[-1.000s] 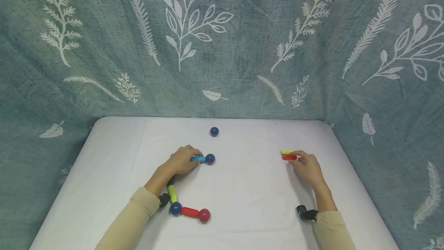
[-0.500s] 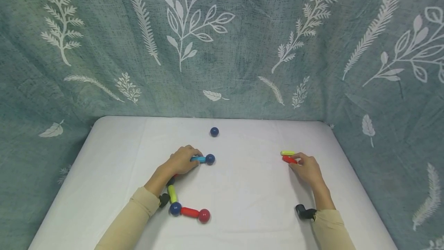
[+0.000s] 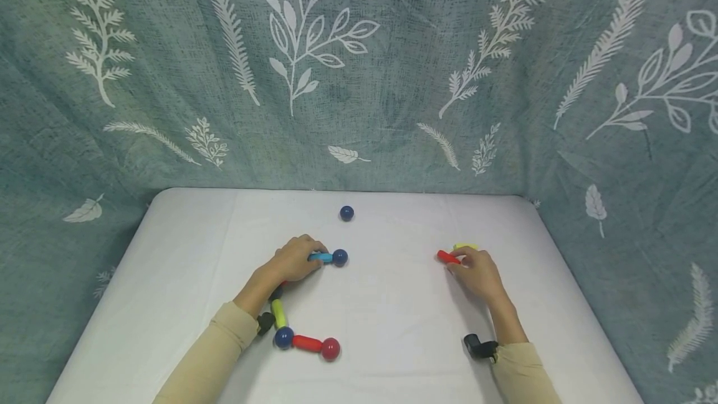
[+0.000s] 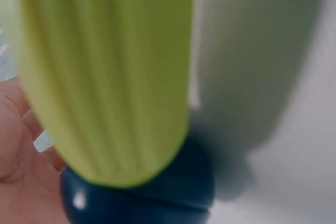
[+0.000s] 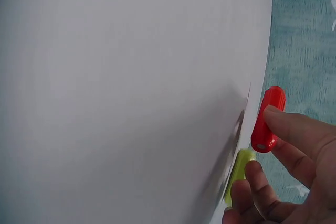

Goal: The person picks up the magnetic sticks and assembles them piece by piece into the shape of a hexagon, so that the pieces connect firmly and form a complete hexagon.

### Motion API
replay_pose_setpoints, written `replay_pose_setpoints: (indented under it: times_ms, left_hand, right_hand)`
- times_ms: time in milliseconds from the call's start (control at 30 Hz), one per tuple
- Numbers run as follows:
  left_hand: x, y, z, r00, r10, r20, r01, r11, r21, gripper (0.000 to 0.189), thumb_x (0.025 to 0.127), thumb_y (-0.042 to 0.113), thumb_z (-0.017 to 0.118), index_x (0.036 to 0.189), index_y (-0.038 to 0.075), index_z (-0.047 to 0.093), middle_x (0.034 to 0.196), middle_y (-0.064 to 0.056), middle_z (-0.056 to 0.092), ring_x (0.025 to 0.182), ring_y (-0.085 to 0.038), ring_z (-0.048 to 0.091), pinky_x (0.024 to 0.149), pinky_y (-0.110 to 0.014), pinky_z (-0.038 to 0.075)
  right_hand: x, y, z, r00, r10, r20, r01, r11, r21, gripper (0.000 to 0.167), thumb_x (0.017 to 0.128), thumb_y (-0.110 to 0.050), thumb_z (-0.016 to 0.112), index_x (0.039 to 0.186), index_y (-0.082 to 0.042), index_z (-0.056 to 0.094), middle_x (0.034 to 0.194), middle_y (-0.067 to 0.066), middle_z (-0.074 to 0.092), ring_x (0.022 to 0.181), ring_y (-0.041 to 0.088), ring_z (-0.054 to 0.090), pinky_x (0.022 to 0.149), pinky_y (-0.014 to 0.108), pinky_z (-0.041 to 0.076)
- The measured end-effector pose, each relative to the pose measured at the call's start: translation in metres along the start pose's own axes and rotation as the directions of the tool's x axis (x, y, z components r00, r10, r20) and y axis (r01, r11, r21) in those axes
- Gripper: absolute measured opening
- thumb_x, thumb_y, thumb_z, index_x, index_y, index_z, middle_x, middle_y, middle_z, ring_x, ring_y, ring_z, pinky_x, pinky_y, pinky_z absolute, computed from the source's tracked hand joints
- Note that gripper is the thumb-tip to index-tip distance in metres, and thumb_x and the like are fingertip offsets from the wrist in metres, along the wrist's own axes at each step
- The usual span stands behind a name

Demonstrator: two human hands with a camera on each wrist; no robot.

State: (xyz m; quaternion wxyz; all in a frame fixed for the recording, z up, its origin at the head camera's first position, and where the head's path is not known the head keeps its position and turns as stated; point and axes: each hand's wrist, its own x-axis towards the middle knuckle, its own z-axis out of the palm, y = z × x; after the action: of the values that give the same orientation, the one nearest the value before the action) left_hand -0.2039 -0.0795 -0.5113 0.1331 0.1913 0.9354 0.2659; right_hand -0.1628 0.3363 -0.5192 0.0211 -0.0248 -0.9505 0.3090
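My left hand (image 3: 295, 258) pinches a light blue magnetic stick (image 3: 321, 257), whose far end meets a dark blue ball (image 3: 339, 257). Beneath that wrist runs a chain: a yellow-green stick (image 3: 278, 313), a blue ball (image 3: 283, 337), a red stick (image 3: 307, 343) and a red ball (image 3: 331, 348). The yellow-green stick fills much of the left wrist view. Between thumb and fingers, my right hand (image 3: 477, 271) holds another red stick (image 5: 268, 119), raised off the table. A second yellow-green stick (image 3: 465, 245) lies just behind that hand, partly hidden by it.
A loose dark blue ball (image 3: 346, 212) sits near the back edge of the white table (image 3: 392, 317). A leaf-patterned green curtain (image 3: 392, 80) hangs behind and at both sides. Each wrist wears a small black camera (image 3: 479, 346).
The right hand has drawn the red stick away from the yellow-green one beside it and carried it left. The left hand has stayed in place on the light blue stick.
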Motion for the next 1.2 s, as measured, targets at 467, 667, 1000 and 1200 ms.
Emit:
replay_pose_setpoints:
  times_ms: [467, 667, 1000, 1200]
  left_hand:
    - [-0.001, 0.0, -0.001, 1.0, 0.004, 0.002, -0.004, 1.0, -0.006, 0.023, 0.096, 0.02, 0.067, 0.118, 0.019, 0.071, 0.127, -0.011, 0.06, 0.118, -0.035, 0.054, 0.09, -0.062, 0.044]
    - [0.0, 0.0, 0.0, 1.0, -0.003, 0.009, 0.003, 1.0, -0.005, 0.023, 0.096, 0.021, 0.067, 0.119, 0.019, 0.071, 0.128, -0.01, 0.06, 0.12, -0.035, 0.054, 0.091, -0.061, 0.043]
    - [0.0, -0.001, -0.001, 1.0, -0.006, 0.008, 0.006, 1.0, -0.004, 0.024, 0.096, 0.021, 0.067, 0.12, 0.019, 0.071, 0.129, -0.01, 0.059, 0.12, -0.035, 0.054, 0.091, -0.061, 0.043]
    - [-0.001, 0.0, -0.001, 1.0, -0.004, 0.01, 0.004, 1.0, -0.007, 0.024, 0.096, 0.021, 0.067, 0.12, 0.019, 0.071, 0.128, -0.01, 0.059, 0.12, -0.035, 0.054, 0.092, -0.061, 0.043]
  right_hand:
    - [0.006, -0.046, 0.035, 0.996, -0.069, 0.064, 0.066, 0.997, 0.045, 0.025, 0.086, -0.012, 0.079, 0.109, -0.007, 0.072, 0.096, 0.014, 0.062, 0.082, 0.026, 0.051, 0.066, 0.037, 0.041]
    - [0.006, -0.064, 0.052, 0.991, -0.085, 0.1, 0.078, 0.995, 0.068, 0.025, 0.084, -0.013, 0.081, 0.108, -0.01, 0.073, 0.094, 0.01, 0.059, 0.078, 0.023, 0.047, 0.063, 0.035, 0.039]
    - [0.004, -0.095, 0.071, 0.981, -0.132, 0.144, 0.121, 0.989, 0.083, 0.022, 0.084, -0.012, 0.081, 0.105, -0.012, 0.074, 0.09, 0.003, 0.059, 0.077, 0.02, 0.047, 0.064, 0.034, 0.04]
    - [0.004, -0.111, 0.081, 0.971, -0.16, 0.179, 0.144, 0.985, 0.1, 0.021, 0.084, -0.013, 0.08, 0.104, -0.014, 0.074, 0.09, 0.003, 0.059, 0.077, 0.019, 0.048, 0.066, 0.034, 0.041]
